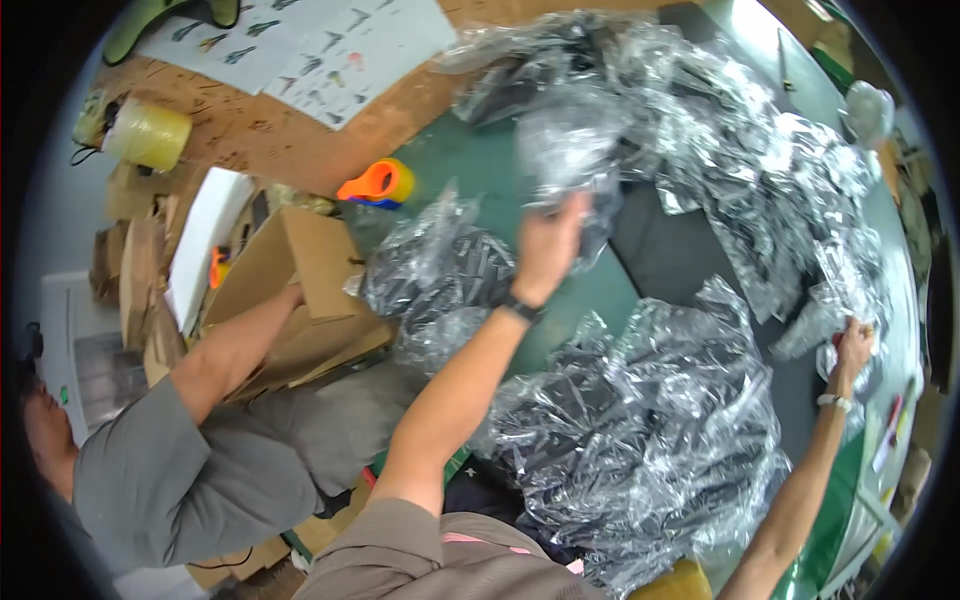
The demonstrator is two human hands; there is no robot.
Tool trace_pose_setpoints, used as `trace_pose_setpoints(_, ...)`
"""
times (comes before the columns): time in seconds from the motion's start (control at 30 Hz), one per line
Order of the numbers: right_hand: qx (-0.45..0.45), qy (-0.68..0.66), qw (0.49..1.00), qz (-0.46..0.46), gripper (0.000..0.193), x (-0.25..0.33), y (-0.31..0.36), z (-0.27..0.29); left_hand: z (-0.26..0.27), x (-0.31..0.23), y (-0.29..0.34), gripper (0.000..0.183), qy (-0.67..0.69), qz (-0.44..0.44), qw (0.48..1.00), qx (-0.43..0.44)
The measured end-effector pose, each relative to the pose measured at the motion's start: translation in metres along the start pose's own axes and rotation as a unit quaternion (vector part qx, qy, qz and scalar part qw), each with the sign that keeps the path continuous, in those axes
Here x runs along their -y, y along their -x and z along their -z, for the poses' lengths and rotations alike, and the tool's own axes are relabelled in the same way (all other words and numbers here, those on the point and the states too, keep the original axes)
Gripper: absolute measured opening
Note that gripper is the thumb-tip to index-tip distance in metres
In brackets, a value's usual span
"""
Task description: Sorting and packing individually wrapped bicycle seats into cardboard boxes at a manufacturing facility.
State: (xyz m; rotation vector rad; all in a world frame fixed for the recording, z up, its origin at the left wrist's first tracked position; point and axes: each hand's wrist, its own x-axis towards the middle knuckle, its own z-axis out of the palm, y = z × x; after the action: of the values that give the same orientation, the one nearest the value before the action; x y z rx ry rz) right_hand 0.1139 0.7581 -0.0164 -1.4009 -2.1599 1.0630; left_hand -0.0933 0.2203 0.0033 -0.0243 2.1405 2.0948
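My left hand (548, 245), with a dark wristband, is over the middle of the table and smeared by motion. A clear plastic bag (572, 150), blurred too, extends from its fingers, with something dark inside. Far to the right, my right hand (855, 345) is closed at the edge of the pile of clear bags (740, 130). A bit of red shows at its fingers, but what it holds is too small to tell. Another heap of bagged dark items (650, 430) lies between my arms, close to my body. A smaller bagged bundle (440, 265) sits left of my left hand.
At left a co-worker (190, 450) has a hand inside an open cardboard box (325, 260). An orange tape dispenser (378, 182) lies beyond the box. Printed sheets (330, 60) and a yellow container (148, 135) are at the far left. Flat black pieces (670, 250) lie on the green tabletop.
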Motion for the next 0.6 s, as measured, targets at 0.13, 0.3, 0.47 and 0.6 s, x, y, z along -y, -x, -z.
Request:
trace_pose_setpoints(0.13,-0.025,-0.246,0.969,-0.007,0.017,0.005,0.131,0.044,0.047,-0.005,0.085,0.03,0.413,0.207,0.886,-0.038)
trace_pose_setpoints(0.3,-0.095,-0.297,0.95,0.005,0.028,0.046,0.338,0.075,0.063,-0.024,0.196,0.034,0.469,0.303,0.83,0.023)
trace_pose_setpoints(0.47,0.163,-0.673,0.709,-0.131,0.02,0.098,0.498,0.062,0.037,-0.004,0.285,0.034,0.472,0.258,0.84,0.073)
trace_pose_setpoints(0.6,0.203,-0.736,0.607,-0.22,0.024,0.128,0.569,0.042,0.025,-0.023,0.326,0.031,0.478,0.233,0.839,0.117)
